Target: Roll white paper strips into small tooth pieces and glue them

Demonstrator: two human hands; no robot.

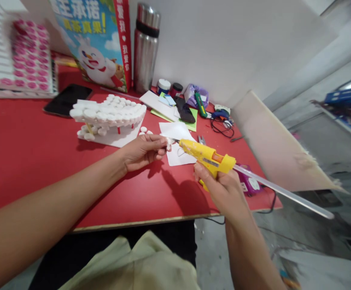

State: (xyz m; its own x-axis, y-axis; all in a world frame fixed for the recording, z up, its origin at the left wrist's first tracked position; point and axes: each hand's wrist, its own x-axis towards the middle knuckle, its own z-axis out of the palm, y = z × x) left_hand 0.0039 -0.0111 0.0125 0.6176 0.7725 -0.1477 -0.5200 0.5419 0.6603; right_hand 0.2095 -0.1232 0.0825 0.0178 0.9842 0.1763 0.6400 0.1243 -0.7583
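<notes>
My right hand (220, 183) is wrapped round the handle of a yellow glue gun (201, 153), with a long clear glue stick (284, 191) jutting from its back end. The gun's nozzle points left at a small white piece (170, 142) pinched in the fingertips of my left hand (147, 151). Nozzle and piece are close together; I cannot tell whether they touch. Behind my left hand stands a model (109, 110) built from white rounded pieces, with red and yellow supports, on a white base. A few loose white pieces (144, 130) lie beside it.
White paper (177, 131) lies beneath the glue gun's tip. At the back are a steel flask (147, 48), a printed bag (95, 40), jars (164, 85), a green cutter (200, 104) and cables (223, 127). A black phone (68, 99) lies left; a purple box (249, 181) sits right on the red table (21, 161).
</notes>
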